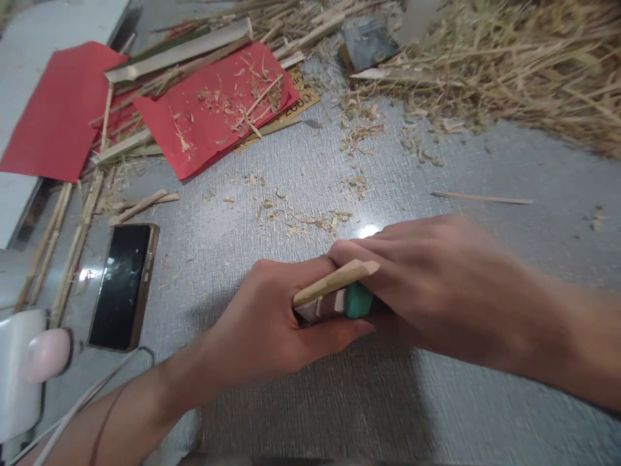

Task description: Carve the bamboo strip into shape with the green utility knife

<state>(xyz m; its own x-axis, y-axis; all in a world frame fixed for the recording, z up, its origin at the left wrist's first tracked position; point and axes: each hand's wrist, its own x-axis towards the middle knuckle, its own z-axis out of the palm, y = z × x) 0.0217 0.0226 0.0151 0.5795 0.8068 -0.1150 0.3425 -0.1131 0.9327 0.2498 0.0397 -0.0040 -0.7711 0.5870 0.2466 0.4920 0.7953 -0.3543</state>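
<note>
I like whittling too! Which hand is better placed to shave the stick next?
Probably the right hand: it covers the green-handled tool by the stick. The left hand grips the stick.

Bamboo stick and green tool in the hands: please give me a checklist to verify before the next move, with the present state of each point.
1. Left hand closed on the bamboo stick: ok.
2. Right hand on the green tool: ok, though mostly hidden.
3. Stick's cut tip visible, pointing away from the left hand: ok.
4. Any blade clear of the fingers: cannot tell, hidden.
5. Phone apart from the hands: ok.
6. Floor near the hands free of shavings: not ok.
</note>
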